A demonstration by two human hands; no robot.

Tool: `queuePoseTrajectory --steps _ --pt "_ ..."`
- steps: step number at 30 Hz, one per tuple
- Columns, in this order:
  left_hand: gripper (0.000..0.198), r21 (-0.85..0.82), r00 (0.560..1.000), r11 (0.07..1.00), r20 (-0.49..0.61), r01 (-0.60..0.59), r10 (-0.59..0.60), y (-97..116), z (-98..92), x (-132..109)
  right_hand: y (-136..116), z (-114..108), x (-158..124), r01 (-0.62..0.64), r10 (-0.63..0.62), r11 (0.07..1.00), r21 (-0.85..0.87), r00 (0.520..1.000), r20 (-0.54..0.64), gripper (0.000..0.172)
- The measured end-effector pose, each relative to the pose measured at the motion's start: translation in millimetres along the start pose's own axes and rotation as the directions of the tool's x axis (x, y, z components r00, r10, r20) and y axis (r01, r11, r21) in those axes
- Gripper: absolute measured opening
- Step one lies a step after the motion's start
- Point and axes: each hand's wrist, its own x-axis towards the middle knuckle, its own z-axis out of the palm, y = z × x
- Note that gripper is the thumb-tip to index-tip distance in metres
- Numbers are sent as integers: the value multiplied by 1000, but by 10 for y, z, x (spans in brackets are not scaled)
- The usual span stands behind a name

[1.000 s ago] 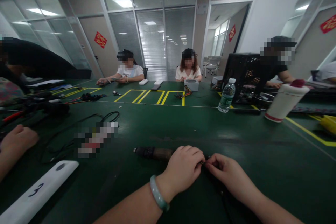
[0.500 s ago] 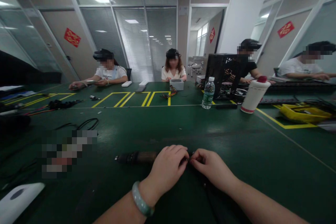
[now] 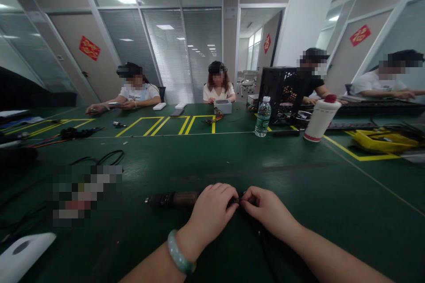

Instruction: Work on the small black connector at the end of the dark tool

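A dark cylindrical tool (image 3: 184, 199) with a metal tip at its left end lies on the green table. My left hand (image 3: 214, 208) is curled over its right end, fingers wrapped round it. Just to the right, my right hand (image 3: 265, 208) pinches something small and dark at the tool's end; what it is cannot be made out. The fingertips of both hands nearly touch. A dark cable (image 3: 264, 241) runs down from below my right hand toward the near edge.
Ahead stand a water bottle (image 3: 263, 117), a white bottle with red cap (image 3: 321, 119) and a black metal case (image 3: 279, 93). A yellow tray (image 3: 385, 141) lies right, a white object (image 3: 28, 254) near left. Several people sit across the table (image 3: 172, 154).
The hands hold nearly the same pose. My right hand's fingers have shifted slightly, and a little more of the small dark piece shows between the hands.
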Motion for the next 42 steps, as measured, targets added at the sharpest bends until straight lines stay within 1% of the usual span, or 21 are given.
queuePoseTrajectory --steps 8,19,24,27,32,42 --pt "8 11 1000 1000 -5 -28 28 10 -21 4 10 3 14 3 -3 1000 -16 1000 -1 7" --pt "17 7 999 999 -16 -32 32 21 -11 4 11 10 7 0 0 1000 -13 1000 1 7" --pt "19 7 1000 1000 -13 4 -3 29 -21 2 -3 0 11 3 -3 1000 -8 1000 6 7" --pt "17 12 1000 1000 -5 15 -15 28 -20 2 -11 -2 10 -2 2 1000 -15 1000 5 7" --pt "11 9 1000 1000 -1 -6 6 20 -16 5 -19 0 3 -3 3 1000 -16 1000 3 8" --pt "21 12 999 999 -4 -42 42 38 -41 0 23 3 21 8 -8 1000 1 1000 2 8"
